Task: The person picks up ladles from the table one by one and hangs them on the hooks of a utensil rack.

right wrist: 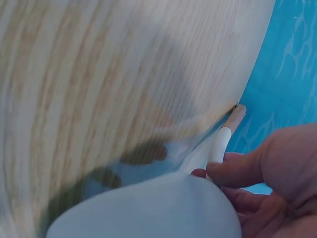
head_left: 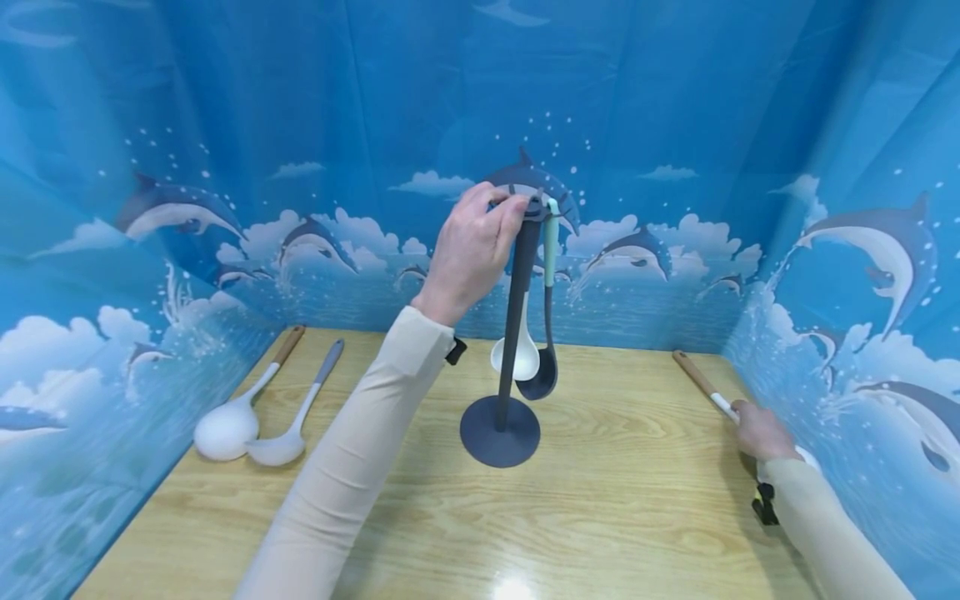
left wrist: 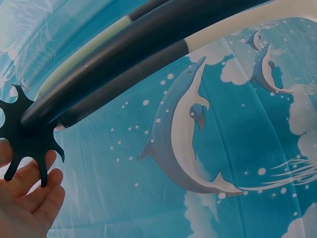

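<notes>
In the head view, my left hand (head_left: 471,242) grips the hooked top of a dark utensil stand (head_left: 513,325) with a round base. The left wrist view shows its fingers around the hook ring (left wrist: 30,134). From the hooks hang a black ladle (head_left: 546,371) with a green handle and a white ladle (head_left: 527,357), partly behind the pole. At the far right, my right hand (head_left: 763,429) pinches the white shaft of a wooden-handled utensil (head_left: 697,375). The right wrist view shows its broad white head (right wrist: 153,210), cut off by the frame, so its exact kind is unclear.
On the left of the wooden table (head_left: 615,517) lie a large white ladle (head_left: 227,429) with a wooden handle and a smaller white ladle (head_left: 279,448) with a grey handle. A blue dolphin-print curtain (head_left: 420,100) encloses the back and both sides.
</notes>
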